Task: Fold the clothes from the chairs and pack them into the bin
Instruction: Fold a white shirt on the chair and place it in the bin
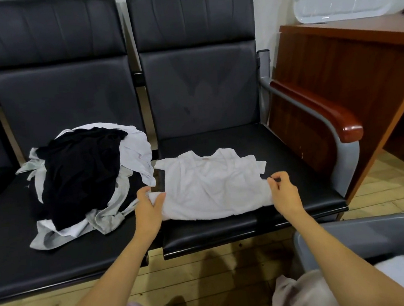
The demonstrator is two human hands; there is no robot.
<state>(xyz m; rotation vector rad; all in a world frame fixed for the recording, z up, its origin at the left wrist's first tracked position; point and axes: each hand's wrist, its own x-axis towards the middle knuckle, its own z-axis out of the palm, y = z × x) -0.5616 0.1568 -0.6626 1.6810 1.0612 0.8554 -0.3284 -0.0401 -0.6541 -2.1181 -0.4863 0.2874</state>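
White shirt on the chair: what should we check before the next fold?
1. The left hand grips the white shirt's near corner: ok.
2. The right hand pinches the other corner: ok.
3. Shirt lies wholly on the chair seat: ok.
4. Shirt smooth: not ok, wrinkled.
5. Shirt apart from the clothes pile: cannot tell, they nearly meet.
6. Room in the bin: cannot tell.
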